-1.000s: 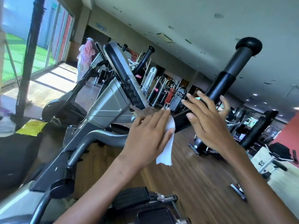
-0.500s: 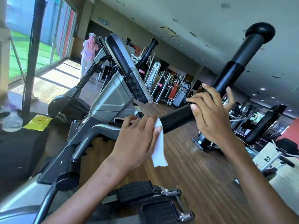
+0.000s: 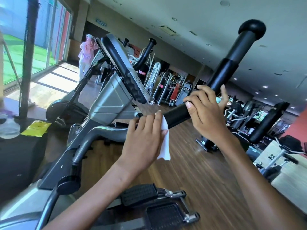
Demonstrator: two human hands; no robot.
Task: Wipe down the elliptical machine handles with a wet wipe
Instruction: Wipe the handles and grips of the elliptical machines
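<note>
Two bare hands work on one black foam-covered handle (image 3: 230, 63) of an elliptical machine (image 3: 106, 103) in a gym with a wood-plank floor (image 3: 196, 176). The left hand (image 3: 142, 141) wraps the lower end of the handle, where the black grip meets the grey metal arm, with its fingers pressed together and curled over a single white wet wipe (image 3: 164, 140); the wipe is pinned between palm and handle, and a loose corner of it hangs free below the hand. The right hand (image 3: 206, 115) grips the same handle just above, close to the left hand but not touching it, its fingers closed around the grip and the thumb showing behind the bar on the far side. A short stretch of bare black grip lies between the two hands, and a long stretch above the right hand runs up to the rounded knob (image 3: 252, 29) at the top. The machine's tilted console (image 3: 123, 70) stands just left of the handle, and two black foot pedals (image 3: 152, 203) lie near the bottom edge of the view. One yellow packet (image 3: 36, 128) rests on a dark surface (image 3: 21, 156) at the left edge, beside a blurred clear bottle (image 3: 8, 125). One person in pink (image 3: 86, 53) stands far off by the windows. Open floor extends to the right of the handle, toward rows of other machines.
</note>
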